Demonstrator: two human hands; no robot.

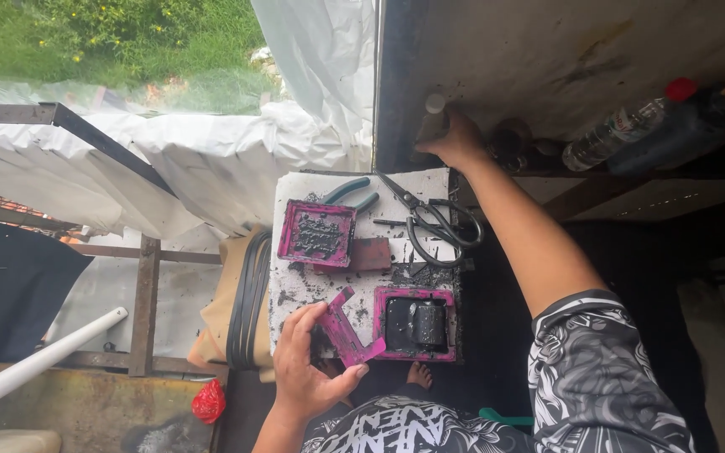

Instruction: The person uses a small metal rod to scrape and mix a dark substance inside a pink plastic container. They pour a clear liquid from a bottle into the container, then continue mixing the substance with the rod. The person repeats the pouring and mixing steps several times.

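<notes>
Soot-stained white desk (pixel 295 289), tarp and grass beyond. My left hand (pixel 305 369) fingers grasp a pink frame piece (pixel 347 333); right hand (pixel 456 138) fingers clench a small bottle (pixel 431 122).

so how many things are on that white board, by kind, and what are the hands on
Pink mould pieces: 3, namely the square mould, the tray with dark blocks and the loose pink piece held by the left hand
Pliers: 1
Scissors: 1
Reddish-brown slab: 1
Total: 6
The right hand grips a white-capped bottle off the board.
</notes>
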